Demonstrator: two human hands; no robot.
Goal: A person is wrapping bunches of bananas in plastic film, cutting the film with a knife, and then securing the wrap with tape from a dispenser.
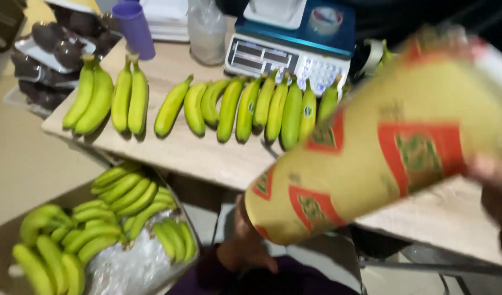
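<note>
Yellow-and-red paper roll [371,158], gripped by both hands: left hand [243,240] under its near end, right hand [494,186] at the far end, above the banana-lined [229,109] tabletop [196,153].

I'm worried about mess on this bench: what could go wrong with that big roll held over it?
The yellow roll is held tilted above the table edge; swung lower, it could sweep the bananas off. The left hand sits under its low end, so a slip might drop it toward the box of bananas.
</note>
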